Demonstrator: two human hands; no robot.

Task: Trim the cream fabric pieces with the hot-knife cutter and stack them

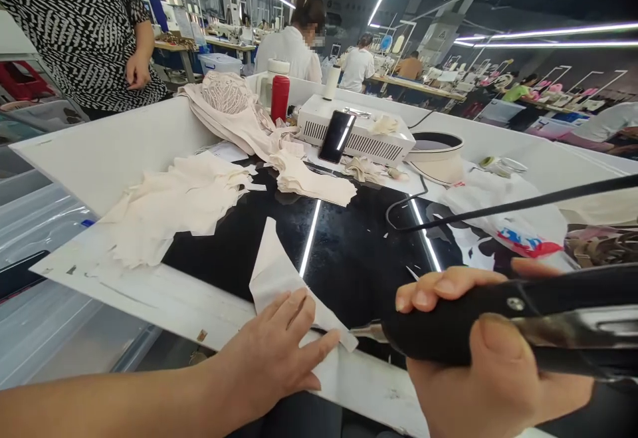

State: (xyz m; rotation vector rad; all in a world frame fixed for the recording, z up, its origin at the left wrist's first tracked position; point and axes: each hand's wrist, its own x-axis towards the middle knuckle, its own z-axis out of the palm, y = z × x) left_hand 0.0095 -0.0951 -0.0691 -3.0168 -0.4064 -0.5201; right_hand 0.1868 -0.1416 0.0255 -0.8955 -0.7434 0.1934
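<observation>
My left hand [286, 345] lies with its fingers spread on a cream fabric piece [279, 272], pressing it down at the near edge of the glossy black work surface [343, 252]. In my right hand [493, 371] is a thick black handheld tool [448, 325] with a metal lever along its side, the fingers wrapped round its body. Its narrow metal tip points left and meets the fabric's right-hand end, close to my left index finger. Whether the tip lies under or against the cloth I cannot tell.
Stacked cream fabric pieces [174, 205] lie left, more cut pieces [314, 182] behind. A phone [337, 135] leans on a white vented box [359, 125]. A black cord [523, 205] crosses the right side. Beyond stand a red bottle [280, 99], a visor [436, 155] and a person [84, 32].
</observation>
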